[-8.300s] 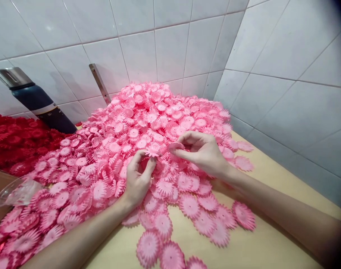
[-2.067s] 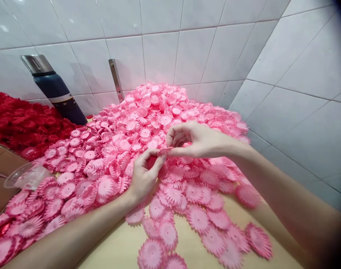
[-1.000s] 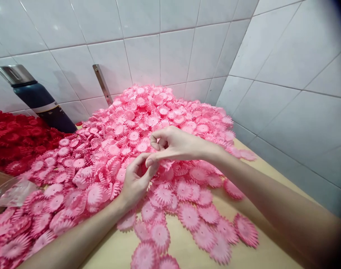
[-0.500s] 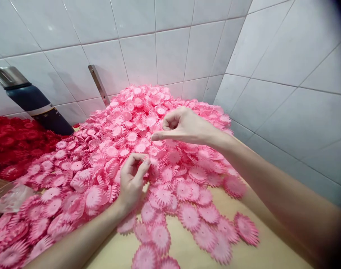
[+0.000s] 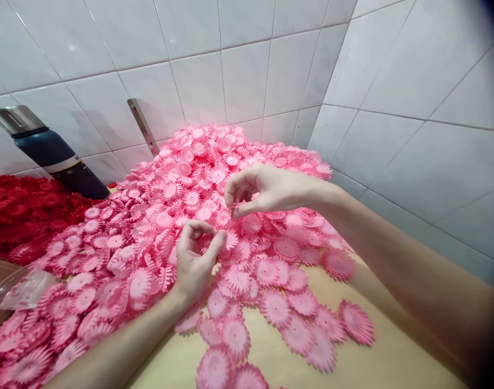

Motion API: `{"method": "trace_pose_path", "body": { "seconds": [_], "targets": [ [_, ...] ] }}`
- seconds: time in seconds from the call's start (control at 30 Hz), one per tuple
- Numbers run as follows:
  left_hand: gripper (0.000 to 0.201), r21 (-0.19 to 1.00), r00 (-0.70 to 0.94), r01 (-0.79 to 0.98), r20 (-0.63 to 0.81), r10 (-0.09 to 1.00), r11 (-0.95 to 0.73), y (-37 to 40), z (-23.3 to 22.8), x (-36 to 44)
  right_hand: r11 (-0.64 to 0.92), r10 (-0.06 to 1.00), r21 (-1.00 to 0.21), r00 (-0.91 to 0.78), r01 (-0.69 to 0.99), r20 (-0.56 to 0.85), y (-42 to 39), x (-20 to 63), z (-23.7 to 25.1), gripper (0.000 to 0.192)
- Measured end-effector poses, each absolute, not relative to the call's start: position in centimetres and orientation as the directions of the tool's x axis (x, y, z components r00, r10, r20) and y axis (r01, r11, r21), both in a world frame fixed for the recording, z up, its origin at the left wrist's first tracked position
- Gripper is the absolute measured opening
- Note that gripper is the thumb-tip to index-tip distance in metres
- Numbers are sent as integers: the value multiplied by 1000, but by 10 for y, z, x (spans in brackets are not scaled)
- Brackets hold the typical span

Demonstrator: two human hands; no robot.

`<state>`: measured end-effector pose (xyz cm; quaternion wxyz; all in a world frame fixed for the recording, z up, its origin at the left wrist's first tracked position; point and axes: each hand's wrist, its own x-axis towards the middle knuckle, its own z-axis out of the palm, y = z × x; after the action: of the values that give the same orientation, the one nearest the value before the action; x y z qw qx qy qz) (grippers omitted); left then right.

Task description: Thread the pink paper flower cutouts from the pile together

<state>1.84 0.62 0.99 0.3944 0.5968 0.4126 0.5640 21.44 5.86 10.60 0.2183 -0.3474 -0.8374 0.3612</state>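
A heap of red paper flowers (image 5: 20, 210) lies at nine o'clock beside a dark blue flask with a steel cap (image 5: 48, 154). The left hand (image 5: 196, 259) pinches thumb to forefinger, grasping nothing I can see, over the mound of pink paper flowers (image 5: 198, 178) on the tabletop (image 5: 385, 356). The right hand (image 5: 267, 189) hovers at twelve o'clock of it, fingers pinched; whether they grip anything, I cannot tell.

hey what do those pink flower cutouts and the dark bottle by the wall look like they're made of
Pink flower cutouts: thin matte sheet, probably paper or foam; they lie flat with crisp fringed edges. Dark bottle: likely metal, with a shiny steel-looking cap and a smooth, dark blue coated body.
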Motion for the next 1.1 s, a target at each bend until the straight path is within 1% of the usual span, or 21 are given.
{"method": "trace_pose_path", "body": {
  "seconds": [0.13, 0.23, 0.33, 0.47, 0.57, 0.67, 0.73, 0.83, 0.9, 1.03, 1.1],
  "targets": [
    [16, 919, 25, 95, 383, 923, -384, 8, 10, 19, 525, 740, -730, -658, 438, 138, 56, 210, 104, 16],
    [22, 907, 90, 101, 401, 911, -409, 8, 9, 17, 537, 733, -733, -661, 417, 161, 55, 205, 100, 20],
    [27, 915, 156, 74, 383, 911, -397, 8, 8, 16, 543, 710, -755, -681, 368, 179, 54, 199, 94, 26],
    [17, 932, 153, 53, 346, 926, -357, 8, 9, 16, 535, 731, -782, -639, 321, 238, 53, 191, 88, 34],
    [14, 929, 171, 50, 353, 920, -366, 8, 11, 17, 510, 720, -797, -667, 323, 191, 54, 188, 86, 37],
    [12, 918, 217, 42, 378, 900, -395, 9, 10, 16, 521, 667, -787, -732, 330, 135, 54, 188, 86, 36],
    [8, 907, 240, 40, 400, 885, -420, 9, 8, 16, 548, 651, -769, -745, 329, 145, 55, 189, 86, 36],
    [1, 895, 227, 40, 424, 877, -444, 10, 6, 16, 557, 684, -756, -706, 344, 182, 56, 191, 86, 38],
    [3, 896, 199, 26, 430, 881, -443, 10, 5, 15, 544, 707, -766, -679, 343, 198, 56, 193, 86, 38],
    [17, 898, 156, -8, 435, 887, -439, 9, 5, 17, 505, 725, -801, -661, 321, 192, 57, 193, 85, 36],
    [19, 896, 131, -21, 442, 887, -443, 9, 4, 18, 490, 735, -816, -648, 305, 199, 57, 192, 85, 35]
  ]
}}
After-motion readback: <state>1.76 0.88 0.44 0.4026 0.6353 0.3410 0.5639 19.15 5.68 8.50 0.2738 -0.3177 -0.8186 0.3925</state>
